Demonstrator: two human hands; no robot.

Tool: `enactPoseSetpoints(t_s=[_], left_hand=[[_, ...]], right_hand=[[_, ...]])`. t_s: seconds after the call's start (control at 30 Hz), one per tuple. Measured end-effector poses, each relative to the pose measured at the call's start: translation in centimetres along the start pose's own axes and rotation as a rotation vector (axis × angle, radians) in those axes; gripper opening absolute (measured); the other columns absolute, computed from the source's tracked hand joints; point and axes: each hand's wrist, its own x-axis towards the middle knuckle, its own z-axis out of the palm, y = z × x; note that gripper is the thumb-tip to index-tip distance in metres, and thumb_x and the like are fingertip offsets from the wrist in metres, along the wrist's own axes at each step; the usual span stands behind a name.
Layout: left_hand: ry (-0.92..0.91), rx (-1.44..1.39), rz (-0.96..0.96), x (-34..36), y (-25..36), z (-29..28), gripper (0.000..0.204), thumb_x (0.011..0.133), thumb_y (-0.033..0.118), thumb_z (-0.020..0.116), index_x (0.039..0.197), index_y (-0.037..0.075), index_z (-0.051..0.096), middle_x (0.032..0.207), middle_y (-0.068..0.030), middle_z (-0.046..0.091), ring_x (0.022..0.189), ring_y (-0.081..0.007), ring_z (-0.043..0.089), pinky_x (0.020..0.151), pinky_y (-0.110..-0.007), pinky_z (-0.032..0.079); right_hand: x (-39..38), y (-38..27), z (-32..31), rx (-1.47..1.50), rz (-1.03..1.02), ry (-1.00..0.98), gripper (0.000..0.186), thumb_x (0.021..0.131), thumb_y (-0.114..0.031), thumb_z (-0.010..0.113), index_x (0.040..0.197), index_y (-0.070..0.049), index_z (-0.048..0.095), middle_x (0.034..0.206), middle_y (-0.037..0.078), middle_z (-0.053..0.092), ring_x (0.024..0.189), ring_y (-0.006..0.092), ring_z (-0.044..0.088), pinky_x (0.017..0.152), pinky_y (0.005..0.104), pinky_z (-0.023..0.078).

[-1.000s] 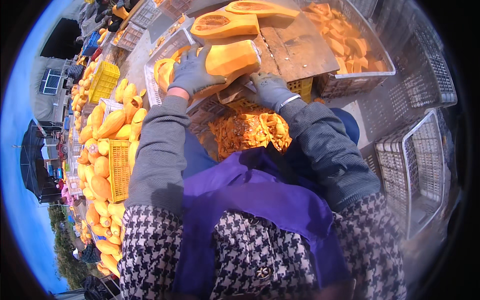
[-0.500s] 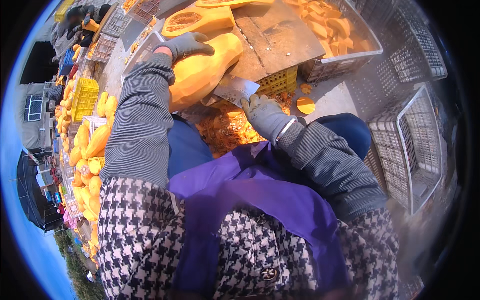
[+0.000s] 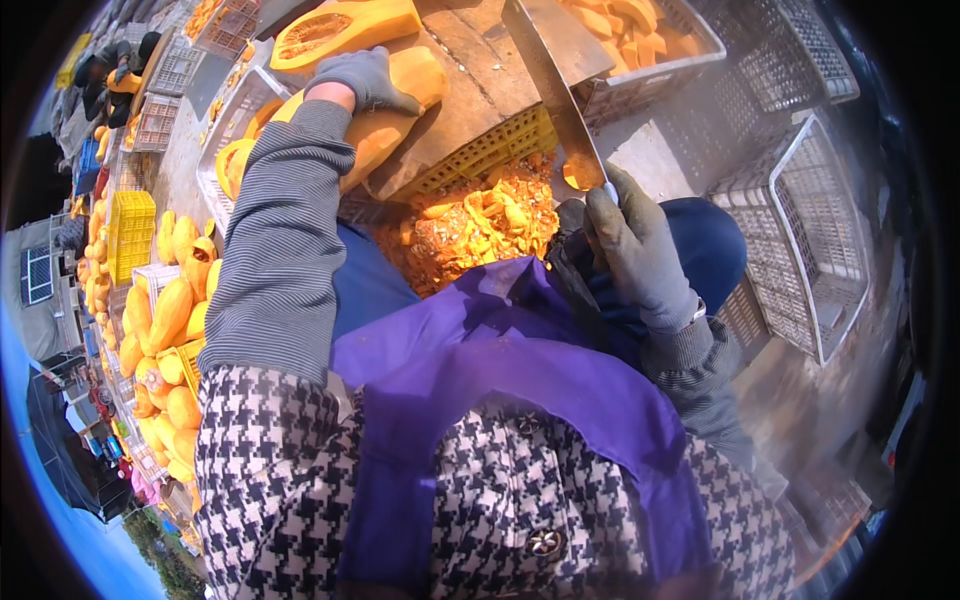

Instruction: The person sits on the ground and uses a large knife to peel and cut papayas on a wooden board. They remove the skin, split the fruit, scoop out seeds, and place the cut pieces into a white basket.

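Outdoors, whole orange squashes (image 3: 172, 312) lay heaped beside a yellow crate (image 3: 130, 235) to my left. My gloved left hand (image 3: 365, 80) was spread over a peeled squash (image 3: 421, 76) at the left edge of the wooden surface (image 3: 485, 75), just nearer me than a halved squash (image 3: 350, 30). My right hand (image 3: 638, 245) was wrapped around the handle of a long knife (image 3: 558, 98), its blade pointing away from me. Stringy orange scraps (image 3: 470, 232) lay between my legs.
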Motion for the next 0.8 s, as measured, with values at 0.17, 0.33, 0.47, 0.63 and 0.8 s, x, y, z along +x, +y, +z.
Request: enactPoseSetpoints(t_s=[0.17,0.33,0.47,0.63,0.8], left_hand=[[0.141,0.182,0.034,-2.5,3.0,1.3,0.097,0.057,0.066,0.075,0.122,0.000,0.049,0.118,-0.0204,0.059,0.109,-0.0345,0.058,0.092,-0.043,0.046],[0.163,0.124,0.041,-2.6,3.0,2.0,0.100,0.057,0.066,0.076,0.125,-0.002,0.046,0.117,-0.0222,0.058,0.107,-0.0351,0.059,0.091,-0.041,0.047],[0.194,0.114,0.042,-2.3,2.8,2.4,0.100,0.058,0.064,0.077,0.124,-0.004,0.046,0.115,-0.0229,0.059,0.106,-0.0356,0.059,0.090,-0.040,0.048],[0.218,0.120,0.055,-2.8,3.1,2.6,0.096,0.059,0.063,0.077,0.121,-0.003,0.048,0.112,-0.0222,0.060,0.103,-0.0347,0.060,0.089,-0.039,0.048],[0.271,0.201,0.045,-3.3,3.8,2.9,0.072,0.064,0.052,0.076,0.114,0.003,0.057,0.110,-0.0146,0.063,0.102,-0.0279,0.062,0.087,-0.038,0.048]], right_hand=[[1.9,1.6,4.3,0.262,0.040,-0.065,0.043,0.099,-0.028,0.047,0.126,0.005,0.049,0.080,0.008,0.059,0.073,0.0130,0.056,0.066,0.0282,0.046],[2.4,1.6,5.3,0.204,0.047,-0.100,0.047,0.098,-0.032,0.047,0.125,0.007,0.048,0.080,0.013,0.060,0.072,0.0184,0.058,0.067,0.0310,0.047],[2.5,1.2,5.8,0.139,0.073,-0.093,0.047,0.098,-0.032,0.046,0.124,0.006,0.048,0.079,0.013,0.060,0.071,0.0184,0.059,0.066,0.0314,0.047],[2.7,0.8,6.0,0.089,0.105,-0.103,0.047,0.099,-0.034,0.045,0.123,0.005,0.050,0.077,0.012,0.059,0.068,0.0176,0.058,0.064,0.0318,0.047],[5.2,0.0,5.5,0.036,0.225,-0.195,0.046,0.098,-0.039,0.044,0.110,0.005,0.054,0.069,0.010,0.057,0.061,0.0161,0.056,0.055,0.0302,0.049]])
